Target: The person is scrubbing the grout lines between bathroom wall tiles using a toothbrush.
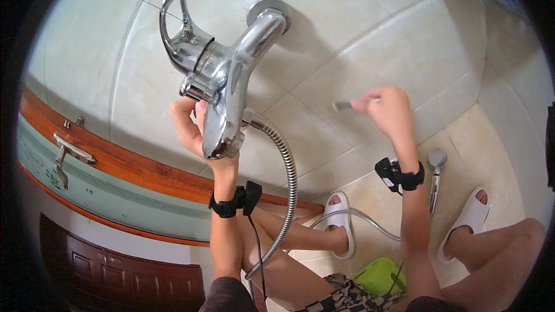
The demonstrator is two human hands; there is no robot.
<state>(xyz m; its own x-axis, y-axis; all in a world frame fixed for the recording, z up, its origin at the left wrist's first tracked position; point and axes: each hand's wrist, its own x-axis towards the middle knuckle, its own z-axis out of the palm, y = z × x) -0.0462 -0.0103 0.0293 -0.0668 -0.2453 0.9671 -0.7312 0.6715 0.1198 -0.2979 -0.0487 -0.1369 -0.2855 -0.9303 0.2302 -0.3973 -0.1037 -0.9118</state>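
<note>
A chrome shower mixer tap (225,82) projects from the tiled wall, its looped lever handle at the upper left. My left hand (190,125) is behind the spout end of the tap, its fingers partly hidden, so its grip does not show. From the tap's underside a ribbed metal shower hose (288,173) curves down past my left forearm. Right of the tap, my right hand (386,108) pinches a small brush (342,106), blurred, with its bristle end pointing left towards the wall.
A chrome hand shower (437,160) lies on the tiled floor beyond my right wrist. My feet are in white slippers (347,242). A green plastic object (379,275) is below me. At the left stands a wood-framed glass door (130,169) with a metal handle.
</note>
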